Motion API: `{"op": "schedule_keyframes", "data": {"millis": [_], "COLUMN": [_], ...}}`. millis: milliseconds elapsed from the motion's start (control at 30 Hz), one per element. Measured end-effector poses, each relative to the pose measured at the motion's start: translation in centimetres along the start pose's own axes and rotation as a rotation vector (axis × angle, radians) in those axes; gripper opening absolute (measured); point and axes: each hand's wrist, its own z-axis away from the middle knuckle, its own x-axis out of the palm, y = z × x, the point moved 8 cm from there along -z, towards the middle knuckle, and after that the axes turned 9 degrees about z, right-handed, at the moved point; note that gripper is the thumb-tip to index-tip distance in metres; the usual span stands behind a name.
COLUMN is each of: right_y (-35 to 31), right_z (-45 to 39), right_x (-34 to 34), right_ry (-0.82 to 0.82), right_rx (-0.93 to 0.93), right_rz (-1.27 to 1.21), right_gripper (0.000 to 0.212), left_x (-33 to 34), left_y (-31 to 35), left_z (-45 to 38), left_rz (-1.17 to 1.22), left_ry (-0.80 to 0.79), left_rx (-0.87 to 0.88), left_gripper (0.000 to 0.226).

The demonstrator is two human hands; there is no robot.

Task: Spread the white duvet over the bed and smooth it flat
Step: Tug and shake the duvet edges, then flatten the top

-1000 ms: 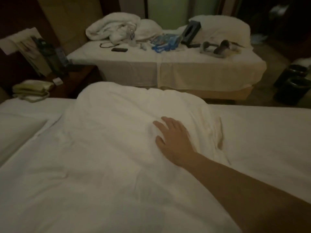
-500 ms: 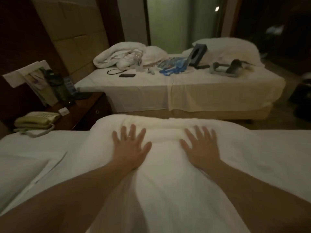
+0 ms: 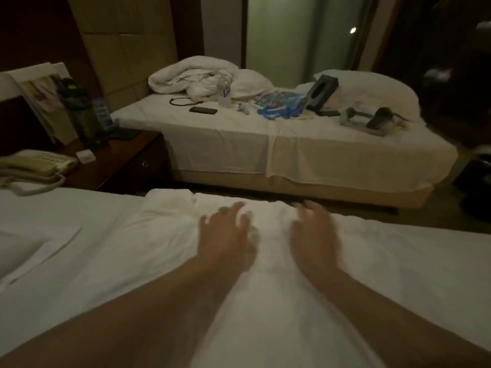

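Note:
The white duvet [image 3: 271,309] lies as a folded strip across the near bed [image 3: 66,216], its bunched end reaching the far edge. Both my arms stretch over it. My left hand [image 3: 225,240] rests on the duvet near that far end, its fingers spread and blurred by motion. My right hand [image 3: 314,235] lies beside it on the same bunched end, fingers extended and also blurred. Neither hand visibly grips the fabric. The bed's white sheet shows bare on both sides of the duvet.
A pillow [image 3: 18,251] lies at the left of the near bed. A wooden nightstand [image 3: 125,160] with a telephone [image 3: 34,166] stands at the left. A second bed [image 3: 292,144] across a narrow gap holds a crumpled duvet, a phone, a bottle and other items.
The view has tilted up and both hands have slid forward to the duvet's far end. One second ago only the right hand was on the duvet.

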Motion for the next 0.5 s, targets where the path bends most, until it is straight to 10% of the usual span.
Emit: {"op": "schedule_keyframes", "data": {"millis": [100, 500], "right_y": [-6.1, 14.9], "right_z": [4.2, 5.8], "right_x": [4.3, 3.4], "right_ry": [-0.132, -0.204], "right_rx": [-0.264, 0.105], "right_rz": [0.14, 0.362], "right_gripper": [0.062, 0.074], "left_x": [3.6, 0.7], "left_y": [-0.6, -14.6], "left_z": [2.9, 5.6], "left_rz": [-0.158, -0.247], "left_ry": [-0.004, 0.077], "left_rx": [0.079, -0.261], "left_gripper": [0.058, 0.066]}}
